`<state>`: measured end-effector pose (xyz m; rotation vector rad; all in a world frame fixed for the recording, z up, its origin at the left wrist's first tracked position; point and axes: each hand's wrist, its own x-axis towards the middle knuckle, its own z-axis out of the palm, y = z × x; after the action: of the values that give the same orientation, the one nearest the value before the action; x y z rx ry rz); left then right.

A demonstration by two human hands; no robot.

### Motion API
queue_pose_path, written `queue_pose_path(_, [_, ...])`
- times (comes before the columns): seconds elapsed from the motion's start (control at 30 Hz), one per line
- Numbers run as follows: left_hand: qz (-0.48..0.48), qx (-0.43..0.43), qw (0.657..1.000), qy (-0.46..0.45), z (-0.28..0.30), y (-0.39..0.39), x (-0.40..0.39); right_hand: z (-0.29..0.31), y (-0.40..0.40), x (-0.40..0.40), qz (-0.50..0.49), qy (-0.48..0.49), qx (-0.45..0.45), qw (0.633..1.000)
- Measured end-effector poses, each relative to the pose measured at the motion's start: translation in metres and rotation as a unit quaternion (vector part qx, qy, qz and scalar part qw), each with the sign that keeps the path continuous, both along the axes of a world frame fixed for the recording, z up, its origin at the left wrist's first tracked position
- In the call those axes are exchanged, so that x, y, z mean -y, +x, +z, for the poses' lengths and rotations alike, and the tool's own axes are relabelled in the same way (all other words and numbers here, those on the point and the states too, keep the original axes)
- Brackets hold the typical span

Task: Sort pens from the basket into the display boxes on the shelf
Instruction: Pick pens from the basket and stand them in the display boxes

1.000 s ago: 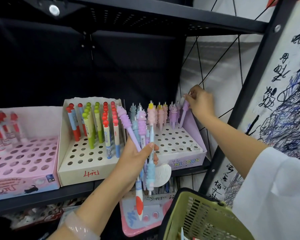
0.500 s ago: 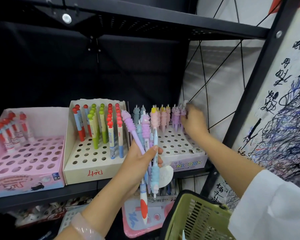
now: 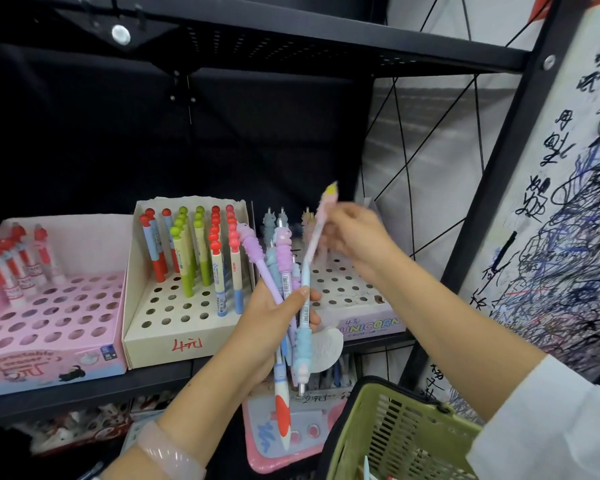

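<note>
Pink pen (image 3: 321, 223) tilts up, tip down, pinched by the right hand (image 3: 352, 233) above the unicorn box (image 3: 368, 322); the left hand (image 3: 274, 320) grips a bunch of pens (image 3: 284, 289).

Bright on right w/ dark shelf back, wide-angle edge bending, right hand (image 3: 352, 233) motion-blurred, rest fairly sharp

A black metal shelving unit (image 3: 326, 46) fills the view — a perforated upper shelf overhead with a round silver fitting (image 3: 120, 33) on its bracket. Behind it the backing is dark. To the right, a slanted black upright (image 3: 492, 202) borders a white board (image 3: 568, 209) covered in ink scribbles — thin black lines cross the pale wall (image 3: 426, 143).
</note>
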<state>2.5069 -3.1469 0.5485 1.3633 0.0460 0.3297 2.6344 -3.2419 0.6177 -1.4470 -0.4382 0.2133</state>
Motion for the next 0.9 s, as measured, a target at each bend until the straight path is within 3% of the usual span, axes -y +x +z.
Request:
queue_pose_path(0.03, [0.002,-0.004,1.000,0.005,0.000,0.000,-0.001,0.004,0.008,0.003,-0.076,0.012,0.029,0.997])
queue_pose_path(0.1, [0.009,-0.009,1.000,0.013,-0.001,0.000,-0.001,0.007,0.024,0.012,-0.217,-0.063,0.168,0.960])
queue_pose_path(0.2, [0.014,-0.010,1.000,0.005,-0.002,0.001,0.000,-0.008,0.038,0.019,-0.246,-0.172,0.298,0.906])
queue_pose_path(0.5, [0.013,-0.007,1.000,0.000,-0.001,0.001,-0.001,-0.044,0.056,0.016,-0.200,-0.254,0.298,0.898])
queue_pose_path(0.77, [0.013,-0.002,1.000,-0.014,0.001,-0.001,0.004,-0.019,0.067,0.002,-0.155,-0.496,0.309,0.796])
queue_pose_path(0.9, [0.018,-0.002,1.000,-0.022,0.003,-0.004,0.005,-0.025,0.063,-0.003,-0.166,-0.533,0.299,0.774])
